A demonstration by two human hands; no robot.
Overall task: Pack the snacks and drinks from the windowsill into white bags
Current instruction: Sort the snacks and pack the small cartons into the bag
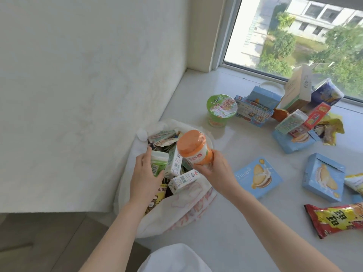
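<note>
Packing position: a white bag with red print stands open on the pale windowsill, against the white wall at the sill's left end. Right hand is clamped around the base of an orange-lidded cup drink, held tilted over the bag mouth with the lid facing up and left. Left hand reaches into the bag, fingers curled around a green-and-white cup inside it. Two small white drink cartons lie between the two hands on top of the bag's contents, with flat snack packets packed behind them. Remaining items sit on the sill to the right, apart from the bag: a green instant-noodle cup standing upright, a blue printed box just beside it, a light-blue biscuit box lying flat near the right forearm, a second light-blue biscuit box further right, and a red-and-yellow snack packet at the right edge. A mixed pile of further boxes and packets lies near the window. White fabric shows at the bottom edge.
</note>
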